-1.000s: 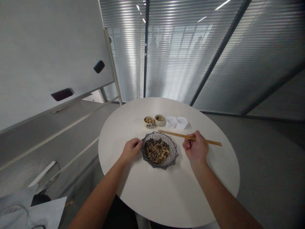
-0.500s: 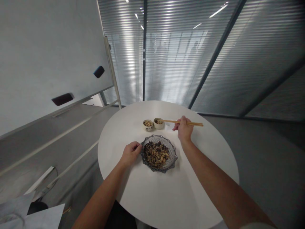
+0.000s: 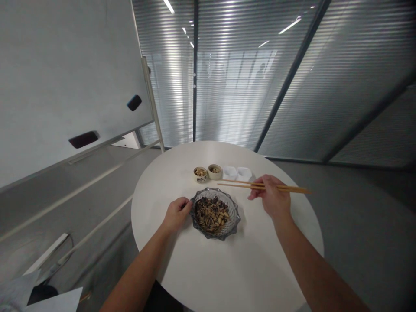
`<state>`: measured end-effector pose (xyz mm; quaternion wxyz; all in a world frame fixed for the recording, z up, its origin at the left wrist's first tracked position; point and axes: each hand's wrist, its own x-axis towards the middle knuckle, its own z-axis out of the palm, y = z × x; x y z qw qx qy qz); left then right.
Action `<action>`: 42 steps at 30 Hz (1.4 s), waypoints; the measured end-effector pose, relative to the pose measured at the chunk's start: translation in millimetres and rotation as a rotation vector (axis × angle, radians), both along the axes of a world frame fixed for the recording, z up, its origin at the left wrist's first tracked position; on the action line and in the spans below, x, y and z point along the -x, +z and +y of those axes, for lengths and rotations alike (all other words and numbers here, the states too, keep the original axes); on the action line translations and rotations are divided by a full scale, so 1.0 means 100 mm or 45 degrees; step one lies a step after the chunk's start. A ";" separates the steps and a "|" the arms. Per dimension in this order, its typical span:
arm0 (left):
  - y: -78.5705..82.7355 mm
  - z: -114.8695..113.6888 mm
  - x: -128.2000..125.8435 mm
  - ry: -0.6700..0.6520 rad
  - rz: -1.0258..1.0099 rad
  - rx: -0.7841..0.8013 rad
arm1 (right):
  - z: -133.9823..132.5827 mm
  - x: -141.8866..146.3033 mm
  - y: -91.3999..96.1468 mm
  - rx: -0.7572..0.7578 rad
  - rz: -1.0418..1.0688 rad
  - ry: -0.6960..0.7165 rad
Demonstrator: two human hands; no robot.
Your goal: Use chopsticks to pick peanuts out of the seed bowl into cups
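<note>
My right hand (image 3: 273, 195) is closed around a pair of wooden chopsticks (image 3: 238, 185), their slightly parted tips pointing left above the table and holding nothing I can see. A scalloped glass bowl (image 3: 235, 216) stands in front of me, with striped sunflower seeds, paler nuts and dark seeds (image 3: 212, 213) inside. My left hand (image 3: 178, 211) pinches its left rim. Behind the bowl are two small cream cups, the left cup (image 3: 200, 178) with black characters and the right cup (image 3: 215, 175) plain; both contain pale nuts or seeds. Two white square dishes (image 3: 243, 174) stand to their right.
Everything stands on a round white table (image 3: 221, 273). A whiteboard (image 3: 65, 78) on a metal frame with two dark erasers (image 3: 83, 139) is at the left. Glass partitions with blinds (image 3: 227, 95) rise behind. White sheets (image 3: 55, 301) lie low at the left.
My right hand has moved right and toward me, drawing the chopstick tips away from the right cup. The white dishes now show more fully. My left hand stays at the bowl's rim.
</note>
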<state>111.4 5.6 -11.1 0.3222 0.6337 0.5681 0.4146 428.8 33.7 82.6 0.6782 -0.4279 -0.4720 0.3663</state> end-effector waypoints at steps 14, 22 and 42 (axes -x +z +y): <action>0.00 0.00 -0.01 -0.001 -0.007 0.009 | -0.88 -0.13 -0.25 0.070 -0.829 0.107; 0.01 0.01 0.00 -0.013 0.033 0.017 | -0.90 -0.08 -0.25 0.072 -0.973 0.136; 0.02 0.00 0.00 -0.013 0.002 0.003 | -0.89 0.04 -0.21 -0.224 -0.975 0.006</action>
